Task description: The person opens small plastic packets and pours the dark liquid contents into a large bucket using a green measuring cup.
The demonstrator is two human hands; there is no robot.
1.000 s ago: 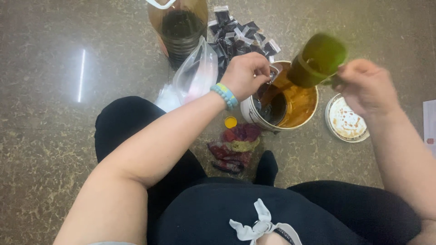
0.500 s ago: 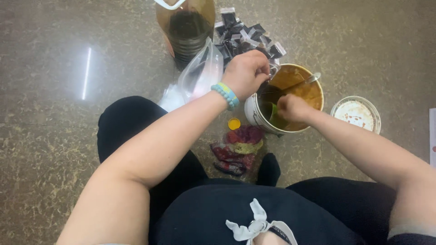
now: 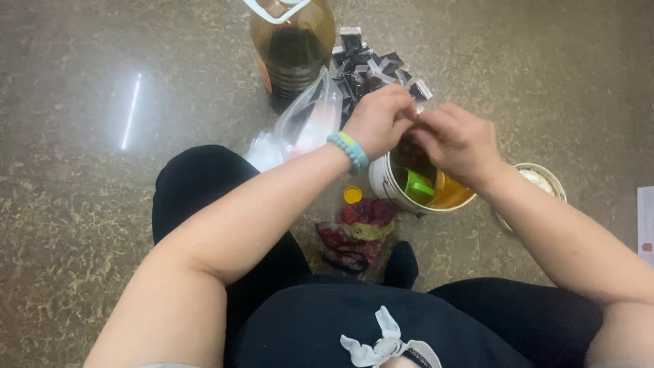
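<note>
Both hands meet over the far rim of the round white tub with amber-stained inner walls, which stands on the speckled brown stone floor just ahead of the person's black-clad knees. The left hand, with a blue and yellow bead bracelet at the wrist, has its fingers curled in, tips pinched together; the right hand faces it with fingertips closed toward the same spot, touching or nearly so. What they pinch is too small and hidden to tell. Inside the tub a green plastic scoop leans in dark liquid near the inner wall. Just beyond the hands lies a heap of small black sachets, beside a large amber plastic bottle and a clear plastic bag. A small yellow cap and a crumpled red wrapper sit close against the tub's near side; a round white lid lies to its right, partly under the forearm. Open floor lies wide to the left.
</note>
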